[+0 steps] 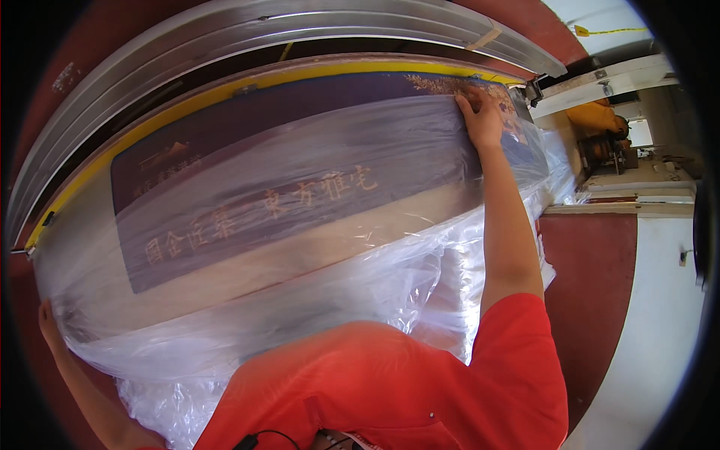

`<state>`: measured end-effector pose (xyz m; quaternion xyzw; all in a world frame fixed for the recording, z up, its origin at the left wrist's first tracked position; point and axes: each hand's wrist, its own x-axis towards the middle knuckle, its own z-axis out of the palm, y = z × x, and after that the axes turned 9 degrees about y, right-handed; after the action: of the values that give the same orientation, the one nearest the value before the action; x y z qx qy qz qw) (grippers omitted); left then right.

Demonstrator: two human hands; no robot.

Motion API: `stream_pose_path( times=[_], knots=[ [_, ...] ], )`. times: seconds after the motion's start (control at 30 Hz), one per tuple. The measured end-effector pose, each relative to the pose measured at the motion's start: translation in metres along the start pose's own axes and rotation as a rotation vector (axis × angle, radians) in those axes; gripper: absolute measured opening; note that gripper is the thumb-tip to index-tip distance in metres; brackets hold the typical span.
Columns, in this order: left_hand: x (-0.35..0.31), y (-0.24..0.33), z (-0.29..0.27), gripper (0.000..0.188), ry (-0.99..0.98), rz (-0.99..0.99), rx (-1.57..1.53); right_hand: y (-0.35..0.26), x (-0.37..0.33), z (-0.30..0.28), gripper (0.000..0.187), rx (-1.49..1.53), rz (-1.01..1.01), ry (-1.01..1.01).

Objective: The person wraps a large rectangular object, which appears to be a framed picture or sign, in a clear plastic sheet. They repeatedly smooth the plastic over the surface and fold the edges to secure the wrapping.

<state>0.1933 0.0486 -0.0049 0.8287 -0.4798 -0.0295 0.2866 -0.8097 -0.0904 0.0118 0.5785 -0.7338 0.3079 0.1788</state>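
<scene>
Red shirt fabric [390, 390] fills the bottom of the view, worn by the person whose arms stretch out to either side over a large flat panel [247, 202]. Just beyond the shirt, loose clear plastic sheeting [300, 300] bunches in crinkled folds along the panel's near edge and hangs down below it.

At the near left corner of the panel, the left hand [49, 322] grips the plastic where it wraps round that corner; the fingers curl behind the sheeting, so I cannot tell how tightly they close.

Across the panel's face the plastic lies stretched and fairly smooth. Underneath it the panel shows a pale beige band along the near side and a wide dark purple band with gold lettering further back. A yellow strip [187, 101] runs along the panel's far edge.

Near the far right corner, the right hand [480, 120] lies flat with fingers spread, palm pressing the plastic's upper edge down onto the purple surface, beside some gold ornament. So the panel lies between the two hands, spanning from one to the other.

Behind the far edge, long silver metal rails [300, 30] curve across a dark red floor [589, 285]. Off to the right stands a yellow machine [600, 124] on a pale floor area.
</scene>
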Motion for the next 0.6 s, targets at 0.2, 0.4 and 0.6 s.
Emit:
stream_pose_path(
  times=[0.2,0.4,0.6],
  knots=[
    [0.035,0.022,0.006,0.035,0.243,-0.126,-0.238,-0.008,0.015,-0.012,0.021,0.21,-0.192,0.097],
    [0.087,0.002,0.078,0.042,0.482,0.066,0.199,-0.002,0.017,-0.005,0.022,0.49,0.415,-0.149],
    [0.139,0.04,0.134,0.048,0.432,-0.141,-0.23,0.005,0.076,0.041,0.029,0.167,0.291,0.002]
  ],
)
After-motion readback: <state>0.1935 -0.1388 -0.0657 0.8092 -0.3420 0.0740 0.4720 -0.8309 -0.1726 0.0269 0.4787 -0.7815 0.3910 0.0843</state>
